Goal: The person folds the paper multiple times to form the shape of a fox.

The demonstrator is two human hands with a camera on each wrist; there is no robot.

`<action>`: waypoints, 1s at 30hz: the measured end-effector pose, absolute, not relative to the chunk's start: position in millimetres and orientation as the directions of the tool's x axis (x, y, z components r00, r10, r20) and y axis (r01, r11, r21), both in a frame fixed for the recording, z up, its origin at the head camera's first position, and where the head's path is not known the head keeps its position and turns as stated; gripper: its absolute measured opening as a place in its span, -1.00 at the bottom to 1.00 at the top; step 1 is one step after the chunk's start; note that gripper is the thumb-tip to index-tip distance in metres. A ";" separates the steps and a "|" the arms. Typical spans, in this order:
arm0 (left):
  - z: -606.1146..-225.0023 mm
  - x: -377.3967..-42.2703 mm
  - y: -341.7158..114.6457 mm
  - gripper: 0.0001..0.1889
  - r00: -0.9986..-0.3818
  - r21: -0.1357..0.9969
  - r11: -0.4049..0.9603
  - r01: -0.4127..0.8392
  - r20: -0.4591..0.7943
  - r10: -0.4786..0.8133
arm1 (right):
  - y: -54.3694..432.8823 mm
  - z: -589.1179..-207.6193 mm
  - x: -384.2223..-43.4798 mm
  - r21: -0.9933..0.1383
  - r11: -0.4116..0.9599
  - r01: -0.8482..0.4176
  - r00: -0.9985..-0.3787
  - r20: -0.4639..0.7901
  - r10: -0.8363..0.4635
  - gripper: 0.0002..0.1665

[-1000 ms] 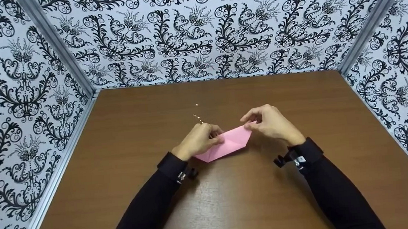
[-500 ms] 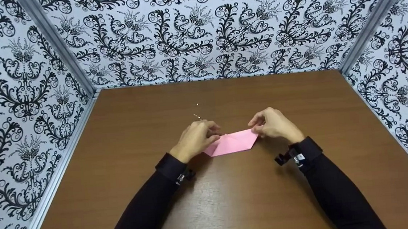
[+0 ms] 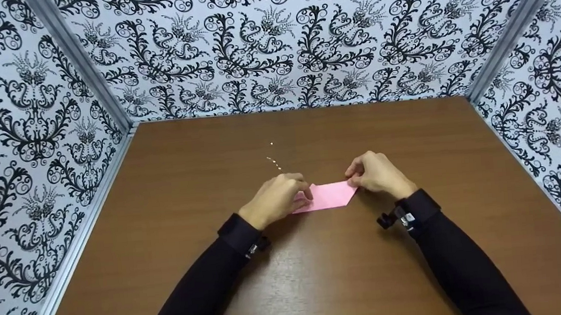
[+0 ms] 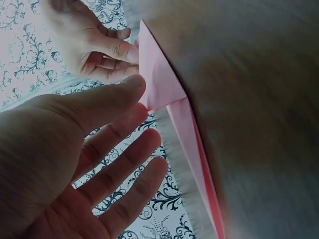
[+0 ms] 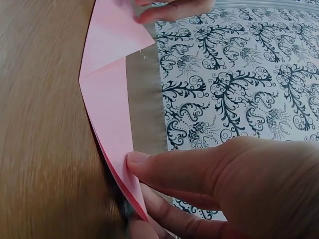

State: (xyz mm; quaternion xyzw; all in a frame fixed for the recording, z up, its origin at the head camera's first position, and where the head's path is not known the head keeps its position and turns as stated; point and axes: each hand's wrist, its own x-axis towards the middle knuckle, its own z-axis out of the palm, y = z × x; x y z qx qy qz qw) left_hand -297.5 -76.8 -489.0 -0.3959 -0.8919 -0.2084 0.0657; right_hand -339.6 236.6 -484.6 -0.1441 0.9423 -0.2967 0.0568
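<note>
A folded sheet of pink paper (image 3: 326, 196) is held between the two hands, a little above the wooden table. In the right wrist view a triangular flap (image 5: 112, 42) lies over a longer strip. My right hand (image 3: 376, 172) pinches the paper's right end, thumb on the near face and fingers behind. At the paper's left part is my left hand (image 3: 278, 197). Its thumb and index finger meet at the flap's edge in the left wrist view, while the other fingers (image 4: 129, 199) spread loosely. The paper's left end is partly hidden behind the left hand in the head view.
A brown wooden table (image 3: 185, 155) spreads under the hands. Small bright specks (image 3: 273, 162) show on it beyond the left hand. Walls with black-and-white floral patterns (image 3: 271, 43) and grey metal corner posts (image 3: 510, 29) enclose the back and sides.
The paper has turned closer to level in the head view and shifted slightly right. The left hand has slid forward over its left part, while the right hand keeps its pinch, slightly lower.
</note>
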 end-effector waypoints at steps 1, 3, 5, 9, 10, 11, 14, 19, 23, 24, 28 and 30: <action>-490.1 -297.7 -76.6 -0.96 -0.673 0.316 0.596 0.738 0.281 0.684 | 236.4 -484.7 -339.6 -0.573 0.784 -0.237 -0.953 -0.021 -0.303 -0.81; -492.2 -298.1 -76.8 -0.96 -0.667 0.318 0.590 0.742 0.270 0.694 | 236.0 -484.7 -339.4 -0.558 0.796 -0.237 -0.954 -0.020 -0.298 -0.81; -494.0 -298.2 -77.0 -0.96 -0.666 0.328 0.585 0.742 0.261 0.699 | 236.1 -484.3 -339.1 -0.538 0.809 -0.237 -0.956 -0.021 -0.294 -0.80; -496.9 -298.3 -77.1 -0.95 -0.663 0.334 0.579 0.744 0.254 0.704 | 237.4 -480.1 -336.7 -0.504 0.829 -0.244 -0.955 -0.025 -0.296 -0.78; -497.4 -298.2 -76.9 -0.95 -0.663 0.334 0.579 0.743 0.254 0.704 | 237.8 -478.8 -336.0 -0.500 0.831 -0.244 -0.955 -0.027 -0.296 -0.78; -497.9 -298.3 -76.6 -0.94 -0.662 0.332 0.580 0.744 0.255 0.704 | 238.1 -477.0 -335.0 -0.496 0.833 -0.246 -0.954 -0.027 -0.298 -0.77; -499.3 -298.4 -76.1 -0.94 -0.664 0.330 0.583 0.743 0.253 0.703 | 239.7 -473.6 -333.3 -0.480 0.841 -0.248 -0.953 -0.033 -0.300 -0.76; -500.9 -298.1 -76.0 -0.94 -0.674 0.332 0.591 0.735 0.260 0.692 | 240.5 -474.8 -333.2 -0.446 0.855 -0.265 -0.948 -0.041 -0.315 -0.69; -502.2 -297.6 -75.4 -0.92 -0.686 0.338 0.602 0.724 0.253 0.682 | 240.5 -476.1 -332.7 -0.436 0.858 -0.271 -0.946 -0.044 -0.321 -0.68; -502.4 -297.4 -75.1 -0.91 -0.689 0.338 0.606 0.720 0.250 0.680 | 240.8 -475.9 -332.6 -0.437 0.858 -0.269 -0.946 -0.048 -0.320 -0.68; -502.1 -297.7 -74.0 -0.91 -0.690 0.343 0.605 0.719 0.250 0.679 | 248.6 -488.6 -343.8 -0.444 0.858 -0.259 -0.946 -0.062 -0.318 -0.65; -501.0 -298.2 -73.5 -0.91 -0.689 0.340 0.605 0.720 0.249 0.680 | 249.4 -488.7 -344.7 -0.447 0.857 -0.257 -0.946 -0.063 -0.317 -0.66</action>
